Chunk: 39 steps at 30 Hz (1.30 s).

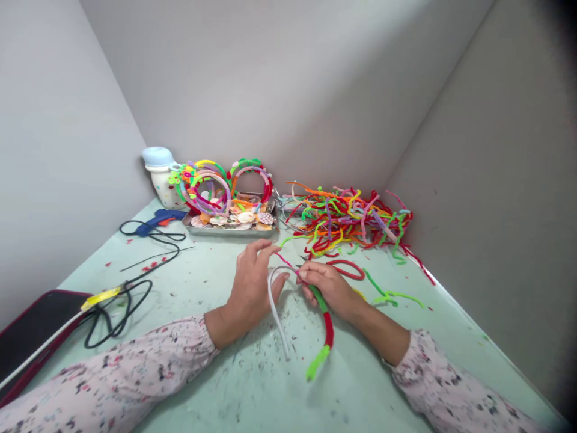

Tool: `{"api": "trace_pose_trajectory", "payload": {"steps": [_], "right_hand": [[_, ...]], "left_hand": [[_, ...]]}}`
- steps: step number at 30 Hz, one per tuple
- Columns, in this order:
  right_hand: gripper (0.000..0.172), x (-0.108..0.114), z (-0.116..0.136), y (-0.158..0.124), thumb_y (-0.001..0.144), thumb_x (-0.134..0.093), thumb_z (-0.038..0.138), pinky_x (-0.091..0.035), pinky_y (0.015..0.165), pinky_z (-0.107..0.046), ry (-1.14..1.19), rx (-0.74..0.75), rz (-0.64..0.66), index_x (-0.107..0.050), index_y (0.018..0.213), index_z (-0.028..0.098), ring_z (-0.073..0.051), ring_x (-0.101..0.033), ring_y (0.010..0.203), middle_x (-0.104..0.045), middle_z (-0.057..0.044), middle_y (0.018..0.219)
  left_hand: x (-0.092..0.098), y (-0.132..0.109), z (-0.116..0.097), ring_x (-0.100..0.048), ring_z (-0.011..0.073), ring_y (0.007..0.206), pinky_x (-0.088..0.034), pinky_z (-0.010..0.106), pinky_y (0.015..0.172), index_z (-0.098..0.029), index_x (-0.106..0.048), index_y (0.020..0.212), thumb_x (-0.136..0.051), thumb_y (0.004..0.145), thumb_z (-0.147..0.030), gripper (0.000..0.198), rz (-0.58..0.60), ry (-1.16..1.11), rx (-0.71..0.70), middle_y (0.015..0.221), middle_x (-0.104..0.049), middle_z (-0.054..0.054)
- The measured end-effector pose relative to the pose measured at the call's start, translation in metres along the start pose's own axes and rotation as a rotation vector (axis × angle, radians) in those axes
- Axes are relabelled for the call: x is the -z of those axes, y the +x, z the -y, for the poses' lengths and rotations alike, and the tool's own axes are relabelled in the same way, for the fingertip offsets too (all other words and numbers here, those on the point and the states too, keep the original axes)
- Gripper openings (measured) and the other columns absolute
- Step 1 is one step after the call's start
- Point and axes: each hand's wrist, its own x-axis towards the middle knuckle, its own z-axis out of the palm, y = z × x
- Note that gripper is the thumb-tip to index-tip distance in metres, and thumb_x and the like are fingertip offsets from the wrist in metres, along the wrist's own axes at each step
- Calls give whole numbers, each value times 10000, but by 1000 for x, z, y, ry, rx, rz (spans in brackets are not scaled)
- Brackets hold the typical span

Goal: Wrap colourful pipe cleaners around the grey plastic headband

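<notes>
A white plastic headband (pixel 276 310) lies curved on the pale green table (pixel 252 385), partly wrapped in green and red pipe cleaner (pixel 325 329). My right hand (pixel 331 287) is closed, pinching the wrapped part of the band near its top. My left hand (pixel 250 282) rests on the bare white side of the band, its fingers curled and pinching a thin pink pipe cleaner (pixel 285 262) that runs across to my right fingers.
A loose heap of coloured pipe cleaners (pixel 349 219) lies at the back right. A metal tray (pixel 229 228) holds shells and finished wrapped headbands (pixel 220 180). A blue glue gun (pixel 157 221) with black cord, a white jar (pixel 160 177) and a dark tablet (pixel 31 337) sit on the left.
</notes>
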Motion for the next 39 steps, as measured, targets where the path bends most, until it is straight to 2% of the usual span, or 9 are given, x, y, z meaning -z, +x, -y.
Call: {"api": "trace_pose_trajectory", "payload": {"steps": [2, 4, 7, 9, 11, 20, 39], "right_hand": [[167, 0, -2, 1, 826, -464, 304, -369, 431, -199, 19, 13, -43, -515, 734, 174, -88, -453, 406, -505, 43, 489], [167, -1, -4, 2, 824, -464, 308, -374, 432, -203, 23, 25, -68, -518, 738, 176, -90, -453, 405, -508, 43, 492], [176, -1, -8, 3, 827, -465, 316, -375, 426, -204, -14, 50, -95, -521, 736, 176, -88, -449, 397, -513, 44, 495], [189, -2, -10, 4, 831, -466, 327, -374, 420, -204, -48, 73, -108, -521, 729, 177, -87, -449, 397, -514, 45, 499], [198, -3, -11, 4, 837, -462, 332, -373, 422, -205, -85, 93, -109, -527, 733, 177, -88, -448, 400, -513, 46, 501], [199, -5, -7, -1, 871, -441, 287, -388, 526, -219, -301, 173, -93, -556, 747, 180, -94, -477, 478, -521, 38, 537], [218, -6, 0, -3, 880, -432, 250, -393, 581, -222, -372, 180, -37, -546, 709, 175, -99, -493, 527, -537, 35, 551]], "left_hand": [[1, 1, 1, -417, 257, 1132, -356, 425, 941, -177, -459, 1134, -587, 777, -233, 383, -45, -31, 66, 1170, -440, 119], [1, 2, 2, -468, 230, 1039, -397, 389, 886, -173, -494, 1039, -569, 793, -246, 267, -38, -91, 118, 1061, -484, 94], [-1, 1, 2, -519, 170, 837, -436, 302, 758, -173, -545, 857, -530, 824, -260, 94, 102, -205, 133, 863, -529, 39], [-3, 0, 2, -524, 145, 754, -435, 266, 695, -171, -572, 821, -522, 836, -282, 123, 189, -270, 141, 796, -541, 23], [-4, 0, 1, -530, 132, 722, -431, 248, 667, -167, -596, 835, -517, 842, -289, 145, 219, -307, 161, 774, -555, 20], [-4, 3, -2, -552, 118, 718, -427, 219, 655, -159, -648, 811, -536, 833, -249, 146, 273, -335, 183, 768, -592, 21], [-4, 2, -3, -549, 116, 710, -423, 215, 659, -143, -649, 802, -507, 847, -266, 192, 281, -356, 234, 764, -589, 26]]}}
